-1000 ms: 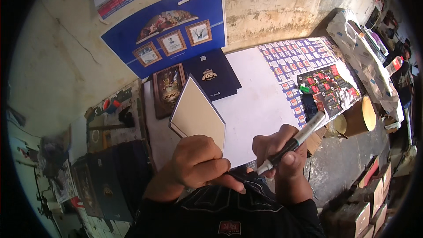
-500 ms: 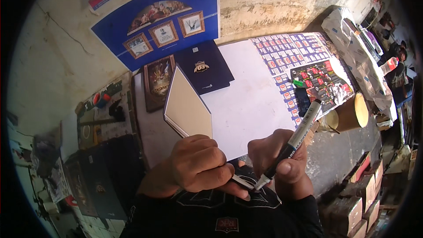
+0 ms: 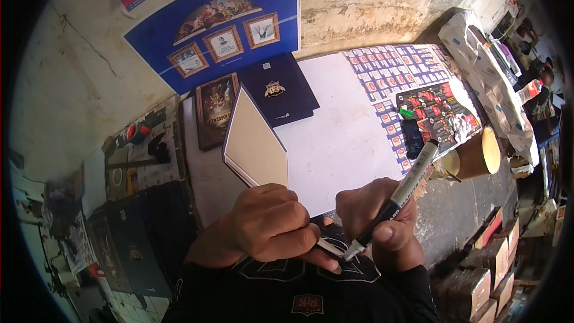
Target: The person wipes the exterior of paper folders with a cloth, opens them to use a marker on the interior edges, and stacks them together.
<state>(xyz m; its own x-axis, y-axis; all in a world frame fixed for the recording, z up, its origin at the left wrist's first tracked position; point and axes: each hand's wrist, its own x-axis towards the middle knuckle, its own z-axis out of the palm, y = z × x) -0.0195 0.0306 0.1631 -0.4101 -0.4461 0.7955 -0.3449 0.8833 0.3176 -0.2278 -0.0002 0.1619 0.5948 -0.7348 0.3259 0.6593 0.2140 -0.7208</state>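
A hardcover book (image 3: 257, 146) with a beige face and dark edges stands tilted in front of me, its far corner pointing up. Closed around its near part is my left hand (image 3: 272, 221), which hides much of it; one finger lies beneath the near corner. My right hand (image 3: 388, 224) grips a marker (image 3: 412, 179) with a white and black barrel, slanting down to the left. Its pale tip meets the dark edge at the book's near corner, close to my left fingertip.
On the white-covered table (image 3: 326, 143) lie a dark blue book (image 3: 293, 98) and a brown illustrated book (image 3: 215, 113). A phone (image 3: 411, 137) and a green object (image 3: 406, 113) rest on printed sheets to the right. Cardboard boxes (image 3: 469, 290) are stacked at lower right; dark covers (image 3: 140, 245) lie at left.
The marker's tip has shifted very slightly along the book's near corner, and its rear end sits a little lower. Both hands keep their grips.
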